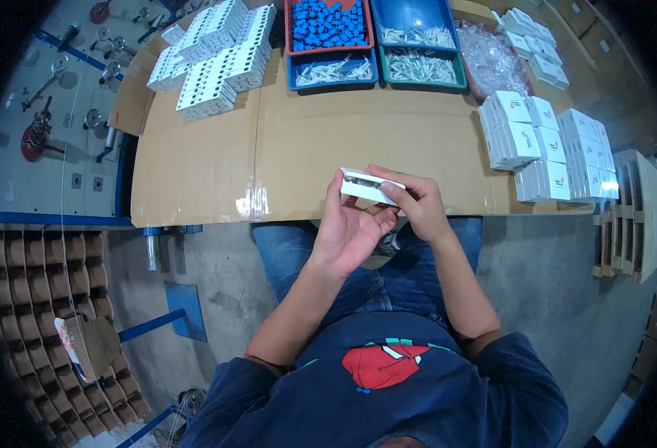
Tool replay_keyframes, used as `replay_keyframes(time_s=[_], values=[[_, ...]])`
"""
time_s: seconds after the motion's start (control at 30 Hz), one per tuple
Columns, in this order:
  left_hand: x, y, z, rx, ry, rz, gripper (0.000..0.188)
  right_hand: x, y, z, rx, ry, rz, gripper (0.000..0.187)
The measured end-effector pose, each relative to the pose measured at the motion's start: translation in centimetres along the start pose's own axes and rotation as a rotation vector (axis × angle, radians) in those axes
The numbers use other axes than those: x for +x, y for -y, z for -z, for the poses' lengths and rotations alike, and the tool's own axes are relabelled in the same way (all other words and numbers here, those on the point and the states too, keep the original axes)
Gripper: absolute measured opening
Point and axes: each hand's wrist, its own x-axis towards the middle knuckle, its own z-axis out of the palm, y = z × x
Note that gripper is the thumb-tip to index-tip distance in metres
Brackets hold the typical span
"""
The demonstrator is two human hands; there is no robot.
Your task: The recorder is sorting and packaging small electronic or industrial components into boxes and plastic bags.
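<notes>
Just over the near edge of the cardboard-covered table, a small white box with a dark slot along one side is held between both hands. My left hand grips its left end, thumb and fingers round it, the palm turned up. My right hand pinches the right end, with the thumb on the slotted side and the fingers along the far edge. What lies inside the dark slot is too small to make out.
Stacked white boxes stand at the back left and on the right. Trays at the back hold blue plastic parts and white plugs. Beside them lies a clear plastic bag pile. Partitioned cardboard sits low on the left.
</notes>
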Motion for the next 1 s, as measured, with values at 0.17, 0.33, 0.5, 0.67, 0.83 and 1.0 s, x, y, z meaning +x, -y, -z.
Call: replay_keyframes(time_s=[0.17, 0.33, 0.5, 0.67, 0.83, 1.0], values=[[0.0, 0.1, 0.2, -0.009, 0.047, -0.005, 0.057, -0.1, 0.4, -0.1, 0.019, 0.018, 0.023, 0.032], [0.0, 0.0, 0.3, -0.017, 0.053, 0.010, 0.061, 0.2, 0.1, 0.0, 0.013, 0.026, 0.008, 0.033], [-0.3, 0.0, -0.6, -0.072, -0.037, -0.042, 0.068, 0.4, -0.4, 0.3, 0.095, 0.107, 0.087, 0.040], [-0.5, -0.4, 0.0, 0.073, 0.035, 0.065, 0.082, 0.2, 0.3, 0.5, -0.240, 0.097, 0.271, 0.046], [-0.5, 0.6, -0.1, 0.082, -0.040, -0.088, 0.072, 0.5, 0.1, 0.6, -0.362, 0.061, 0.292, 0.044], [0.0, 1.1, 0.3, 0.399, -0.075, -0.187, 0.069, 0.4, 0.9, 0.0, -0.450, 0.058, 0.370, 0.035]])
